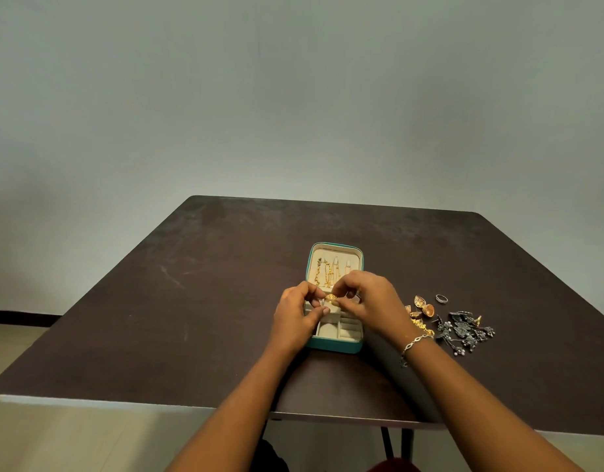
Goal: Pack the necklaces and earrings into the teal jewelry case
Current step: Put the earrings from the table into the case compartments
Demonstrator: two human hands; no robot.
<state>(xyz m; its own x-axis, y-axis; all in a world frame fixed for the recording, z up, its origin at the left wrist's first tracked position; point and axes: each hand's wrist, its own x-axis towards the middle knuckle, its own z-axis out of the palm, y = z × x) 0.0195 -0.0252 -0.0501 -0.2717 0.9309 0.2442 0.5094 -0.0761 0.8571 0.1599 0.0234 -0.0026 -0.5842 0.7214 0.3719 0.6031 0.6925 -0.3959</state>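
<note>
1. Two hands meet over the teal jewelry case (334, 346): the left hand (298, 316) and right hand (372, 301) both pinch a small gold earring (331, 297) between thumb and fingertips, just above the tray's far compartments.
2. The case lies open near the middle of the table (191, 301), its long axis running away from the person, with the lid (335, 249) at the far end.
3. Gold necklaces (324, 274) hang lengthwise inside the lid, their lower ends hidden by the fingers.
4. The hands cover the hinge and part of the tray.
5. To the right of the case lie loose gold earrings (421, 308), a silver ring (441, 298) and a dark silver cluster (464, 330); the right forearm, wearing a bracelet (414, 344), crosses beside them.
</note>
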